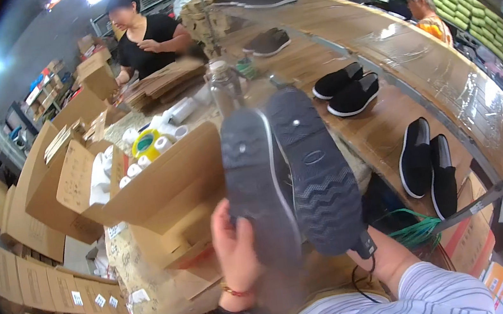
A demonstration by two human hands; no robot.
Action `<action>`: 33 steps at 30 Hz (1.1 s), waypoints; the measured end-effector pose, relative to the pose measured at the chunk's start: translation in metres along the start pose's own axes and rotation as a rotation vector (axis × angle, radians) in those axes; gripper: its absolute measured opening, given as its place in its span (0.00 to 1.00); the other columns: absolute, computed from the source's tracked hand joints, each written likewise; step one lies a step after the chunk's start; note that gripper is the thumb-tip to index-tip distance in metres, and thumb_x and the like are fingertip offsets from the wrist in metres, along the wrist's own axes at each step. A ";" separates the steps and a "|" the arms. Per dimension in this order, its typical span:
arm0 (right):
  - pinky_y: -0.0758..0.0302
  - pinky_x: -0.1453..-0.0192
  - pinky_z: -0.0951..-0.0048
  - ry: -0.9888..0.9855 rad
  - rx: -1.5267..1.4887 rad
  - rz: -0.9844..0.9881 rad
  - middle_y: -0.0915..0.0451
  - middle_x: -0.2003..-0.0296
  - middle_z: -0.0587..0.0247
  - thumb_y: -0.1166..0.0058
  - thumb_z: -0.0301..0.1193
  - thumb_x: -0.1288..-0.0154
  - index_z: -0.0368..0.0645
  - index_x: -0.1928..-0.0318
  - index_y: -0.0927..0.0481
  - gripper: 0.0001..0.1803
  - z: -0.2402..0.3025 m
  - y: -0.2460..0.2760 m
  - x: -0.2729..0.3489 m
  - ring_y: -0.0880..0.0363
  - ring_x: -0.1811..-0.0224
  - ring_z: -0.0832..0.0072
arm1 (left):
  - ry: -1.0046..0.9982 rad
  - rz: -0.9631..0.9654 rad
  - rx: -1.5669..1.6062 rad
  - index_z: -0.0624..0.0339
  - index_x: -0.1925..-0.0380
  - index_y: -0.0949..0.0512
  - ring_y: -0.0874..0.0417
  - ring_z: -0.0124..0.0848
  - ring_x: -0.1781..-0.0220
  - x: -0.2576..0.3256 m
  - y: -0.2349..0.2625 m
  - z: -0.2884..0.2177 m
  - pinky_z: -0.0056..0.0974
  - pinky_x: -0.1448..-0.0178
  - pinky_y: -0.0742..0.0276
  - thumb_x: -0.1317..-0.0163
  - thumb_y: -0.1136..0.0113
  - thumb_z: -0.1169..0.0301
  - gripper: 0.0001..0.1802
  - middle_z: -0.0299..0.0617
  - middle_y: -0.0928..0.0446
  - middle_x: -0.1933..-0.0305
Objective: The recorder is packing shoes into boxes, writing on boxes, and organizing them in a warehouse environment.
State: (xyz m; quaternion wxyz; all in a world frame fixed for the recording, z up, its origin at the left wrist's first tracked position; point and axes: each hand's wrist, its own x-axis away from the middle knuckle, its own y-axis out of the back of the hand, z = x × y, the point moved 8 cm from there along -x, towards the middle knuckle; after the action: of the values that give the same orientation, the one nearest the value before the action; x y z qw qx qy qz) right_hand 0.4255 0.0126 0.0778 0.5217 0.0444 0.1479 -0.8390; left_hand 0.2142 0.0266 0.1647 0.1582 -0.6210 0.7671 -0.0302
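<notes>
Two dark slip-on shoes are held up before me with their soles facing me. My left hand [235,244] is closed on the near edge of the left shoe [255,175], whose lower end is smeared by motion. The right shoe [317,173] shows a zigzag tread and an oval mark on its sole. My right forearm [401,258] reaches up behind it; the right hand is hidden by the shoe, which stays up against it. An open cardboard box [168,201] stands left of the shoes, beside my left hand.
Black shoes with white edges [355,92] and another pair [426,164] lie on the wooden bench at right. Tape rolls [145,145], a clear jar [225,87] and stacked cartons [44,285] are at left. One person [148,40] stands across; another [427,10] is far right.
</notes>
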 end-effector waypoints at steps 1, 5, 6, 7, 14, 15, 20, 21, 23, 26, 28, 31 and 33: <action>0.27 0.55 0.73 -0.004 0.006 0.004 0.23 0.62 0.67 0.54 0.31 0.31 0.40 0.57 0.26 0.09 0.002 0.002 -0.002 0.27 0.60 0.78 | -0.198 -0.003 -0.175 0.65 0.37 0.39 0.31 0.32 0.39 -0.005 0.006 -0.031 0.36 0.35 0.37 0.35 0.50 0.78 0.25 0.44 0.33 0.38; 0.24 0.47 0.73 -0.549 -1.281 0.569 0.24 0.56 0.61 0.54 0.33 0.30 0.41 0.47 0.31 0.14 0.012 -0.072 0.005 0.23 0.55 0.70 | -0.760 -0.257 -0.859 0.64 0.46 0.30 0.24 0.39 0.46 -0.003 0.077 -0.072 0.40 0.39 0.32 0.41 0.43 0.81 0.21 0.47 0.25 0.47; 0.24 0.47 0.73 -0.565 -1.284 0.582 0.24 0.56 0.61 0.54 0.33 0.30 0.41 0.47 0.31 0.14 0.022 -0.081 0.011 0.23 0.55 0.70 | -0.756 -0.273 -0.872 0.64 0.46 0.30 0.24 0.39 0.46 -0.005 0.099 -0.066 0.40 0.39 0.32 0.41 0.43 0.81 0.21 0.47 0.25 0.47; 0.24 0.47 0.72 -0.631 -1.389 0.527 0.24 0.56 0.61 0.52 0.33 0.31 0.40 0.48 0.30 0.15 0.025 -0.086 0.014 0.23 0.55 0.69 | -0.765 -0.197 -1.054 0.62 0.48 0.28 0.23 0.42 0.49 -0.009 0.106 -0.055 0.41 0.42 0.30 0.44 0.42 0.82 0.21 0.48 0.24 0.51; 0.23 0.46 0.69 -0.743 -1.384 0.413 0.24 0.55 0.59 0.48 0.35 0.33 0.41 0.47 0.30 0.17 0.008 -0.102 0.010 0.23 0.53 0.68 | -0.392 0.294 -1.424 0.51 0.55 0.20 0.20 0.40 0.59 -0.022 0.115 0.004 0.41 0.55 0.23 0.51 0.37 0.74 0.20 0.41 0.21 0.58; 0.23 0.46 0.70 -0.690 -1.210 0.403 0.23 0.55 0.59 0.48 0.35 0.32 0.40 0.47 0.30 0.17 0.003 -0.101 0.006 0.23 0.54 0.68 | -0.358 0.319 -1.436 0.49 0.55 0.20 0.19 0.38 0.61 -0.022 0.114 0.007 0.39 0.57 0.22 0.51 0.37 0.74 0.19 0.39 0.20 0.59; 0.22 0.53 0.72 -0.114 -0.439 0.337 0.21 0.59 0.62 0.47 0.27 0.34 0.38 0.50 0.28 0.13 0.071 -0.121 -0.044 0.21 0.59 0.72 | -0.494 0.241 -1.343 0.49 0.55 0.20 0.19 0.38 0.59 -0.006 0.082 0.005 0.39 0.57 0.22 0.49 0.39 0.74 0.19 0.38 0.21 0.59; 0.24 0.55 0.72 0.380 -0.040 0.319 0.21 0.58 0.61 0.46 0.22 0.36 0.37 0.57 0.26 0.08 0.098 -0.126 -0.054 0.21 0.58 0.74 | -0.510 0.196 -1.393 0.50 0.54 0.21 0.21 0.39 0.56 -0.004 0.080 0.007 0.39 0.55 0.22 0.49 0.39 0.74 0.19 0.40 0.22 0.57; 0.25 0.54 0.67 0.854 0.315 0.310 0.21 0.58 0.55 0.44 0.18 0.45 0.38 0.66 0.25 0.06 0.142 -0.169 -0.035 0.21 0.57 0.66 | -0.546 0.159 -1.445 0.54 0.55 0.22 0.24 0.42 0.50 -0.005 0.080 0.011 0.41 0.49 0.24 0.50 0.40 0.75 0.19 0.44 0.26 0.50; 0.27 0.47 0.61 1.126 0.654 0.627 0.21 0.55 0.55 0.41 0.24 0.52 0.41 0.66 0.22 0.10 0.068 -0.202 -0.027 0.22 0.53 0.60 | -0.603 0.166 -1.510 0.55 0.58 0.22 0.23 0.42 0.52 -0.006 0.068 0.012 0.42 0.47 0.25 0.50 0.40 0.76 0.16 0.43 0.25 0.54; 0.27 0.47 0.61 1.023 0.704 0.806 0.19 0.61 0.60 0.38 0.29 0.54 0.45 0.66 0.19 0.11 0.048 -0.196 -0.016 0.22 0.55 0.63 | -0.722 0.217 -1.495 0.57 0.57 0.23 0.24 0.42 0.50 -0.004 0.073 -0.013 0.43 0.45 0.27 0.52 0.39 0.76 0.19 0.43 0.27 0.53; 0.26 0.52 0.58 0.793 0.661 0.390 0.19 0.64 0.56 0.40 0.32 0.47 0.45 0.66 0.19 0.08 0.077 -0.141 -0.082 0.22 0.58 0.59 | -0.637 0.027 -1.485 0.58 0.47 0.28 0.29 0.43 0.42 -0.008 0.136 -0.065 0.42 0.39 0.31 0.55 0.37 0.79 0.29 0.48 0.31 0.47; 0.26 0.53 0.57 0.669 0.656 0.206 0.20 0.65 0.55 0.42 0.33 0.43 0.43 0.65 0.19 0.08 0.071 -0.118 -0.111 0.22 0.58 0.57 | -0.517 -0.049 -1.493 0.58 0.42 0.32 0.31 0.42 0.39 -0.017 0.186 -0.051 0.41 0.38 0.32 0.55 0.35 0.80 0.35 0.49 0.33 0.43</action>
State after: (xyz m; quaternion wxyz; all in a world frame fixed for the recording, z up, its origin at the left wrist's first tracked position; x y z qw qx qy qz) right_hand 0.3765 0.1358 0.1950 0.4842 0.4887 0.0302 -0.7251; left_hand 0.0270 0.0770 0.1716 -0.1277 -0.5671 0.5095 0.6344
